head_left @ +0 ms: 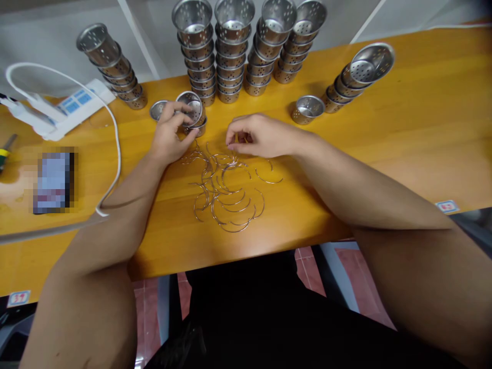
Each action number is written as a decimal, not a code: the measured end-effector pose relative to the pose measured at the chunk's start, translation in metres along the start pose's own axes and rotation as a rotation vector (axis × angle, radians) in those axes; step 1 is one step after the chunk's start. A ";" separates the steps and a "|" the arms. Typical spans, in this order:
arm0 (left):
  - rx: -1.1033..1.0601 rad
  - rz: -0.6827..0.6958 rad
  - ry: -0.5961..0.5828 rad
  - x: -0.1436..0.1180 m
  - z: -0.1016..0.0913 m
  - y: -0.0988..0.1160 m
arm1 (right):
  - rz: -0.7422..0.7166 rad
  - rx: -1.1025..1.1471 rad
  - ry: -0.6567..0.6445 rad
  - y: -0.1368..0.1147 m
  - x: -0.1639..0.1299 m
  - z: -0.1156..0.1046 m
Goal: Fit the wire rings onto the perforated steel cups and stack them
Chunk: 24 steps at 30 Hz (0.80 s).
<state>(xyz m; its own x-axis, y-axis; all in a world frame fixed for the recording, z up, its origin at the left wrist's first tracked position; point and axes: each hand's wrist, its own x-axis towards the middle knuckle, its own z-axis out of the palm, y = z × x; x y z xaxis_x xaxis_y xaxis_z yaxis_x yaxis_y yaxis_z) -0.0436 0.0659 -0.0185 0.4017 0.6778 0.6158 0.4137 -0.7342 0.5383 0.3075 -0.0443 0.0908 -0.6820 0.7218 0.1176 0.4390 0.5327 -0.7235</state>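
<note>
left hand (169,134) gripping perforated cup (191,107), right hand (258,136) over wire handles (226,189)

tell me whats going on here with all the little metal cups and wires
A person sits at a wooden table. The left hand grips a small perforated metal cup, which sits on another cup. The right hand pinches at the top of a loose pile of curved wire handles lying between the arms. Behind the hands stand tall stacks of cups, with a single cup apart to the right.
</note>
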 end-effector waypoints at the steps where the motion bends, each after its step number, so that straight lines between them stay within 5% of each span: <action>1: 0.005 -0.002 -0.002 -0.001 0.000 -0.002 | 0.017 0.047 0.026 0.003 0.001 0.000; 12: 0.119 -0.010 0.162 0.000 -0.005 0.026 | 0.336 0.782 0.492 0.061 0.026 0.018; 17: 0.130 -0.018 0.285 0.005 0.001 0.044 | 0.340 0.817 0.507 0.069 0.028 0.023; 24: 0.030 -0.061 0.124 -0.006 0.014 0.066 | 0.291 0.829 0.476 0.072 0.027 0.025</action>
<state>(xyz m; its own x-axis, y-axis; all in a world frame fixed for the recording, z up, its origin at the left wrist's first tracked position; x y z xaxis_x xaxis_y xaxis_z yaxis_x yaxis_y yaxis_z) -0.0073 0.0140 0.0048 0.2717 0.7097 0.6499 0.4594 -0.6891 0.5604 0.3058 0.0028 0.0255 -0.2283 0.9735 -0.0104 -0.1192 -0.0386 -0.9921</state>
